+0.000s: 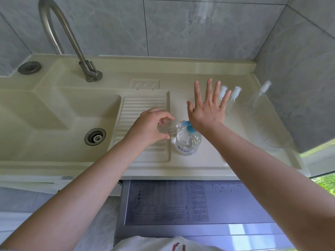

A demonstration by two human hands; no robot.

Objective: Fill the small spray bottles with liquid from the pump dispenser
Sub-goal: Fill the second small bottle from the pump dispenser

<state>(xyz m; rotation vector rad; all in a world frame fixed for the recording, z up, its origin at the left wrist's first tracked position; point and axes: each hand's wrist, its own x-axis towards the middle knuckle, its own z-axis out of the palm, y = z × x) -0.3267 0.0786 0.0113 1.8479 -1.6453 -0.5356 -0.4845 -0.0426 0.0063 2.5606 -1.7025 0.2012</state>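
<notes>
The left hand (148, 127) pinches a small spray bottle (167, 127), uncapped and tipped on its side with its mouth at the blue nozzle of the pump dispenser (188, 142), while the right hand (206, 109) presses the pump head with its heel, fingers spread straight. This bottle looks partly filled, so filling seems under way. Beyond the dispenser, three capped spray bottles (233, 98) stand on the surface (208, 160); whether they are filled cannot be told.

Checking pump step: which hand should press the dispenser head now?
Right. The right hand is open with its heel over the blue pump head; the left hand holds the small bottle at the spout.
</notes>
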